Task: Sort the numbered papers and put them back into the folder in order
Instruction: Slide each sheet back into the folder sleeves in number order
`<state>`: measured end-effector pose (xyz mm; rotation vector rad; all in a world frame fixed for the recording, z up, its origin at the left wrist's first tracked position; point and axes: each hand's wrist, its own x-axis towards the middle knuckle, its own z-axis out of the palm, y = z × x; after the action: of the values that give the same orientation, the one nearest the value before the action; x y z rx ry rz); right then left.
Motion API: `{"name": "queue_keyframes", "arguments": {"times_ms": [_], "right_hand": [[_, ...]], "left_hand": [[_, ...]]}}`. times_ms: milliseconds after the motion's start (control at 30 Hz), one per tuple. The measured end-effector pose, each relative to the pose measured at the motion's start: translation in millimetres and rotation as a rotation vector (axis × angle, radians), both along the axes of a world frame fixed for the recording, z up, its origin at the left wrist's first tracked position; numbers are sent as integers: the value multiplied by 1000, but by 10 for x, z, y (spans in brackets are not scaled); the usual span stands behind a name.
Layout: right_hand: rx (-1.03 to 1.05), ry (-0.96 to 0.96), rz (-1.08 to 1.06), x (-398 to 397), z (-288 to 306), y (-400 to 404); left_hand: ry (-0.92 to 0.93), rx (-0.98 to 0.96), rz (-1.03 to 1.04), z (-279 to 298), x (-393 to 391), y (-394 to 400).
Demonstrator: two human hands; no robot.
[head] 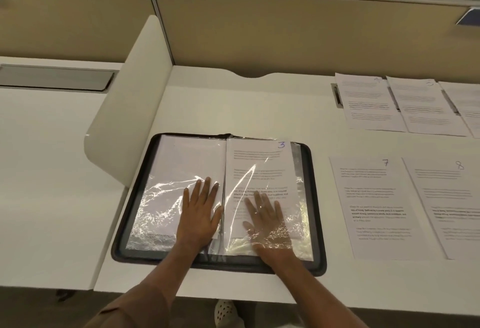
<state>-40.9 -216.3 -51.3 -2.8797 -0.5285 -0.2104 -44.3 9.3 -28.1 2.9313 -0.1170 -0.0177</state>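
Observation:
A black zip folder (318,213) lies open on the white desk, its clear plastic sleeves showing. The right sleeve holds paper 3 (259,164); the left sleeve (161,197) holds a sheet turned face down. My left hand (201,210) presses flat on the left sleeve beside the spine. My right hand (265,217) lies flat inside the right sleeve, under the plastic and on top of paper 3, fingers straight. To the right of the folder lie paper 7 (376,205) and paper 8 (452,197).
Three more numbered sheets (371,104) lie in a row at the back right of the desk. A white curved divider (135,99) stands left of the folder. A beige partition wall (285,31) runs behind. The desk's front edge is just below the folder.

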Motion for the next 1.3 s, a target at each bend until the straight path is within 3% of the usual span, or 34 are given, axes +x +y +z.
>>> {"name": "queue_keyframes", "arguments": {"times_ms": [300, 533, 700, 833, 1000, 1100, 1300], "right_hand": [[-10, 176, -16, -59, 231, -17], [31, 15, -63, -634, 626, -200], [-120, 191, -24, -698, 715, -198], [-107, 387, -44, -526, 701, -146], [-146, 444, -40, -411, 943, -139], [36, 496, -39, -605, 1121, -211], [885, 777, -407, -839, 1469, -405]], "left_hand": [[-9, -27, 3, -7, -8, 11], [-7, -57, -6, 25, 0, -1], [13, -58, 0, 24, -6, 0], [15, -31, 8, 12, 1, 5], [20, -38, 17, 37, 11, -17], [50, -43, 7, 50, 30, 0], [3, -137, 51, 230, 66, -111]]}}
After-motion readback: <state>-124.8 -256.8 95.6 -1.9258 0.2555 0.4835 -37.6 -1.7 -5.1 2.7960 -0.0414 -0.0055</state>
